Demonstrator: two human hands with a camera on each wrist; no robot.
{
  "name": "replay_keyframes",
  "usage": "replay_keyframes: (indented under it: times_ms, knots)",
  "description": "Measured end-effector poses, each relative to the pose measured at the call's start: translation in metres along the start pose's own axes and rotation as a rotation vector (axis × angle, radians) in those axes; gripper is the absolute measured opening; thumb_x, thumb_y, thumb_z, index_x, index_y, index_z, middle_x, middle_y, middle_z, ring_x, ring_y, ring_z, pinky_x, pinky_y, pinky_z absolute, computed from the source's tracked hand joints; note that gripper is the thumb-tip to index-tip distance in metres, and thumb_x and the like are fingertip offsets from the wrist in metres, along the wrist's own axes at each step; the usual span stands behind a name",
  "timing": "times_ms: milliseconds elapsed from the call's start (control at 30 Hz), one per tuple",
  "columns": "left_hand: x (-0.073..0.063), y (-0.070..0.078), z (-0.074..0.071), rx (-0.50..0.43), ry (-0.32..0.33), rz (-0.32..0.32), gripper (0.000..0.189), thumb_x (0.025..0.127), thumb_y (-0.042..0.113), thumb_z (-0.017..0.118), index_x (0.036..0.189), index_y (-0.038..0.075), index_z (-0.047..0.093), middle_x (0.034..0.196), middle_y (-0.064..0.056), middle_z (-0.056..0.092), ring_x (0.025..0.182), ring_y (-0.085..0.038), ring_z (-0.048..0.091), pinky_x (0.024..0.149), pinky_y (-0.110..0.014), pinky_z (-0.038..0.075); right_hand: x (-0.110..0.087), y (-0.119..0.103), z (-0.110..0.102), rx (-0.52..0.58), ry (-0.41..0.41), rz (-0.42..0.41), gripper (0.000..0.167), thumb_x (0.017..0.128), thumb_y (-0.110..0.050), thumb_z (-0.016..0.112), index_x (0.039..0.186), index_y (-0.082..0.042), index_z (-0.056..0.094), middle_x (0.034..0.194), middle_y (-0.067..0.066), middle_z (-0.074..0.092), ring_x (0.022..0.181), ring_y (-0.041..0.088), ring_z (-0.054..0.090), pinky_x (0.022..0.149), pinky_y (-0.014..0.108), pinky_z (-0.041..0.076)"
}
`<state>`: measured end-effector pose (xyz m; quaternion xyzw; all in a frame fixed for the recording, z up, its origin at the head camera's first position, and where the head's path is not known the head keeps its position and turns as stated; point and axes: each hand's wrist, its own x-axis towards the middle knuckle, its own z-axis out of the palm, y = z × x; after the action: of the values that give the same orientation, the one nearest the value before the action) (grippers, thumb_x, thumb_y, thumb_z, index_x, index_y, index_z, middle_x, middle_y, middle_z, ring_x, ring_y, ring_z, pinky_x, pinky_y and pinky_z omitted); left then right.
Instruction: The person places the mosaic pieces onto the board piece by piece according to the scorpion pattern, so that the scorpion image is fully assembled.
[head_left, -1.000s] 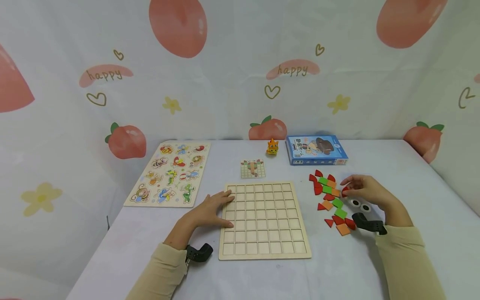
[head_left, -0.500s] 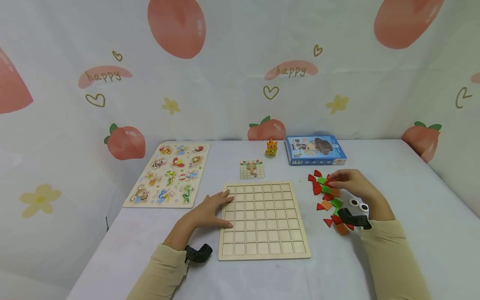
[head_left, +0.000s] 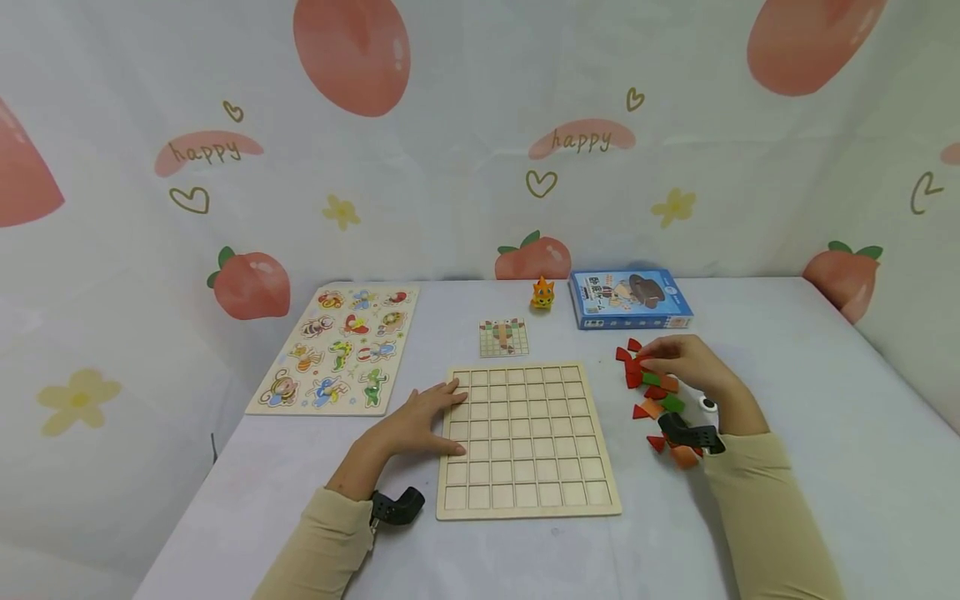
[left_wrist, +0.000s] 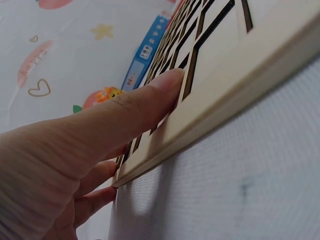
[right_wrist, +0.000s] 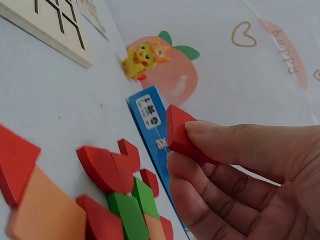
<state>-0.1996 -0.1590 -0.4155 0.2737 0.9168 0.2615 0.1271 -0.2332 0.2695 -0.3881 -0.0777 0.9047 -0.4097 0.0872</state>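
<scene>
My left hand (head_left: 416,425) rests at the left edge of a wooden grid board (head_left: 525,510), fingers spread. In the left wrist view the thumb lies on the board's top and the other fingertips touch its side edge. Thumb and fingers of my right hand (head_left: 693,371) pinch a red wooden tile (right_wrist: 177,132), held above the table. Below it lie loose tiles: red ones (right_wrist: 102,167), green ones (right_wrist: 127,215) and orange ones (right_wrist: 47,210). The right hand and wrist camera hide part of this pile in the head view.
Behind the board lies a small pattern card (head_left: 504,337). Farther back stand a yellow-orange toy figure (head_left: 542,295) and a blue box (head_left: 630,300). An insect picture board (head_left: 337,350) lies at the left. A white eye-like disc (head_left: 707,405) shows beside the right wrist.
My right hand has moved left and slightly away from me over the loose tiles, carrying the red tile. My left hand stays at the board's edge.
</scene>
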Motion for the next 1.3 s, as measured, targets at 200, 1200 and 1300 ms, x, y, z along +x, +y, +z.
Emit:
replay_keyframes:
  times_ms: [200, 1200, 1300]
  knots:
    - [0.001, -0.002, 0.001, 0.023, -0.019, -0.034, 0.084, 0.073, 0.043, 0.077, 0.141, 0.010, 0.042, 0.155, -0.011, 0.022, 0.143, -0.033, 0.018, 0.113, -0.062, 0.006, 0.006, -0.007, 0.008, 0.044, -0.019, -0.021, 0.028, 0.090, -0.012, 0.060, 0.111, 0.007, 0.060, 0.105, 0.019, 0.065, 0.089, 0.016, 0.059, 0.078, 0.022, 0.051]
    - [0.003, 0.001, 0.000, 0.040, -0.027, -0.042, 0.084, 0.072, 0.043, 0.077, 0.141, 0.011, 0.042, 0.155, -0.010, 0.022, 0.143, -0.032, 0.018, 0.113, -0.062, 0.007, 0.030, -0.033, 0.039, 0.130, -0.153, -0.056, 0.033, 0.089, -0.007, 0.060, 0.118, 0.008, 0.060, 0.096, 0.016, 0.067, 0.078, 0.013, 0.065, 0.073, 0.027, 0.057]
    - [0.002, 0.001, 0.000, 0.035, -0.027, -0.041, 0.083, 0.072, 0.043, 0.077, 0.141, 0.011, 0.042, 0.155, -0.010, 0.022, 0.143, -0.032, 0.018, 0.113, -0.062, 0.006, 0.032, -0.036, 0.042, 0.117, -0.156, -0.074, 0.029, 0.088, -0.008, 0.061, 0.113, 0.007, 0.062, 0.096, 0.016, 0.067, 0.077, 0.010, 0.063, 0.071, 0.025, 0.056]
